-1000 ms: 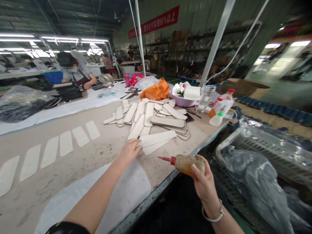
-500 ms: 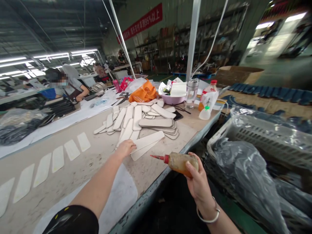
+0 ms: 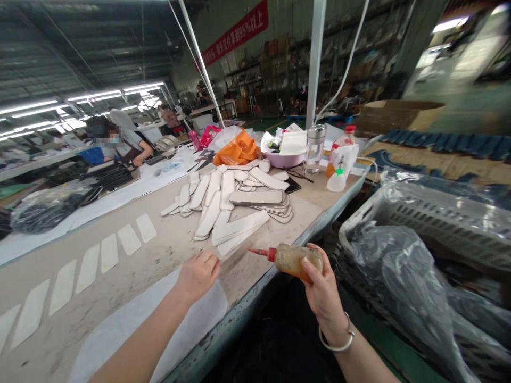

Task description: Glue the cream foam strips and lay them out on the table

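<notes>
The worn desk (image 3: pixel 159 250) carried a heap of pale strips (image 3: pixel 231 199), a row of strips (image 3: pixel 99 252) along its left, and white sheet (image 3: pixel 131 324) at its near edge.

Dim workshop w/ strip lights (image 3: pixel 104 94) (red banner (image 3: pixel 235 33)).

Both forearms were bare from the lower picture edge to the hands; no sleeve, glove or finger covering was visible on either limb. The left hand (image 3: pixel 198 274) carried no ring or strap that could be seen, and its forearm showed no markings. The right hand (image 3: pixel 321 290) was likewise uncovered, with short, unpainted nails on the visible fingers. One item was worn: a thin, rounded, silver-coloured metal bangle (image 3: pixel 338 344) encircling the right wrist, smooth and plain, fitted loosely just behind the hand. No watch, cable or tag was attached to either arm.
</notes>
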A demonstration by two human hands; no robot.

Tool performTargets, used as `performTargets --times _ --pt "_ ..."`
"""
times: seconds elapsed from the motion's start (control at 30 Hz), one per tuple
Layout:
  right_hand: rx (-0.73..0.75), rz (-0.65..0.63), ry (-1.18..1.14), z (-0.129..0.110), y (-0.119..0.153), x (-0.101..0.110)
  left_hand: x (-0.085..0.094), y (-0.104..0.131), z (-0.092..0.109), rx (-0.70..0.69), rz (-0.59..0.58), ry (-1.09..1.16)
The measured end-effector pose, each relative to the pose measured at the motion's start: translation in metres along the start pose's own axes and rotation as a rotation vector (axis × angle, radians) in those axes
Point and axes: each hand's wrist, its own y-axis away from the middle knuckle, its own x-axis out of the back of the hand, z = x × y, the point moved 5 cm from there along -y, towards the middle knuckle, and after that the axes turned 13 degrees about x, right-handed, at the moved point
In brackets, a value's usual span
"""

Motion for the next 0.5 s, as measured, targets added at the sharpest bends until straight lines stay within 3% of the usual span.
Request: performTargets --times 0.1,0.2,0.3,0.5 --pt "0.011 -0.050 0.040 0.006 0.004 -0.005 -0.002 0.051 0.019 0.023 -0.051 0.076" --pt "0.037 -0.132 0.141 0.012 0.011 -0.012 -0.005 0.082 0.020 0.110 -0.028 0.251" --pt "0.116 -0.239 0.313 0.016 0.019 -0.019 -0.002 0.095 0.004 0.175 0.048 0.371" --pt "0.292 -0.409 0.594 0.025 0.035 -0.033 -0.008 0.103 -0.016 0.083 -0.082 0.510"
